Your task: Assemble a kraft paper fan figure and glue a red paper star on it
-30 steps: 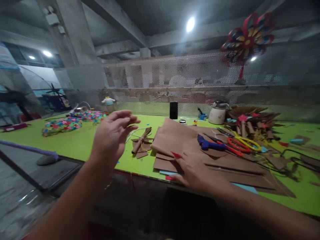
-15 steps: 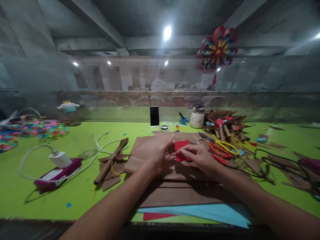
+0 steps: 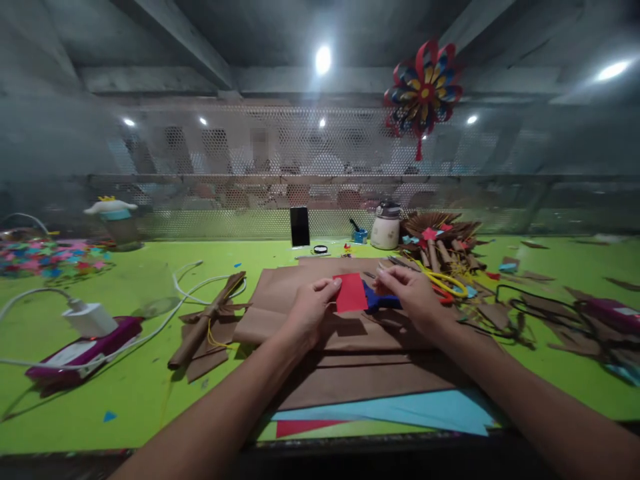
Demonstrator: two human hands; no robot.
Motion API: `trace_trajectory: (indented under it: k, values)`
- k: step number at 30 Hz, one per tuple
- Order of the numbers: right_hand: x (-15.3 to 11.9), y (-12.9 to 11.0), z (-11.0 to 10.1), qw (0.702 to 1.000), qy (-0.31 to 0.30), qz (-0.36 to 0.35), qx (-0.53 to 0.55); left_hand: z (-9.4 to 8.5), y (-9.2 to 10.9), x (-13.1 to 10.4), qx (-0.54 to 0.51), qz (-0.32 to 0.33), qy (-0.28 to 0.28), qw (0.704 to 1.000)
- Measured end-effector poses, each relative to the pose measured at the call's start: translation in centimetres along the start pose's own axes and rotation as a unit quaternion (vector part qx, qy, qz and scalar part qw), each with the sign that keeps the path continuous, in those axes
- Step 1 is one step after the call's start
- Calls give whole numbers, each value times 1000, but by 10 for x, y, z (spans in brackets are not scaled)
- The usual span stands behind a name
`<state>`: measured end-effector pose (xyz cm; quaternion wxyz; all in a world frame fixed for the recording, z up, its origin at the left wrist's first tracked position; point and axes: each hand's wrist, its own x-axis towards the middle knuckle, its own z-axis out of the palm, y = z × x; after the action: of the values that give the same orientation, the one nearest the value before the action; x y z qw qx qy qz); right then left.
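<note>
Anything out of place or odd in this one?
Clutter on the right: brown paper scraps lie loose beside a looping black cable. A small blue scrap lies alone at the front left of the table. The red paper in the left hand looks undamaged.

From mid-screen I see a purple power strip [image 3: 116, 339] at eight o'clock, a white charger [image 3: 90, 321] plugged into it. Colourful stars [image 3: 55, 259] lie at nine, a crowned figure [image 3: 113, 208] just inside them. I have a ceiling light [image 3: 323, 60] at twelve, a petalled ornament [image 3: 425, 93] at one, a pale jug [image 3: 385, 233] at three.
</note>
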<state>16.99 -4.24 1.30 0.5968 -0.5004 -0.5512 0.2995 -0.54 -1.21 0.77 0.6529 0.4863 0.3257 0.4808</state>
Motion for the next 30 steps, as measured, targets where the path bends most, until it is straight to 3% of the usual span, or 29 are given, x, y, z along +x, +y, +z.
trace_trajectory:
  k: [3,5,15,18,20,25,30]
  values:
    - [-5,1,8,995,-94,25,30,0,-1,-1,17,4,-27,999]
    - [-8,1,13,991,-125,23,41,0,0,-2,27,2,-44,999]
    - [-11,2,7,986,-120,23,110,8,14,-13,50,-32,-70,996]
    - [-10,-2,2,987,-121,-23,107,7,16,-12,26,-20,-82,996]
    - [-10,-6,-3,986,-129,-90,60,5,17,-12,15,-12,-85,996]
    - [-11,-14,-10,935,-208,-259,-120,3,19,-12,3,-19,-76,997]
    - [-11,-10,-6,939,-184,-273,-98,4,19,-13,29,-20,-108,993]
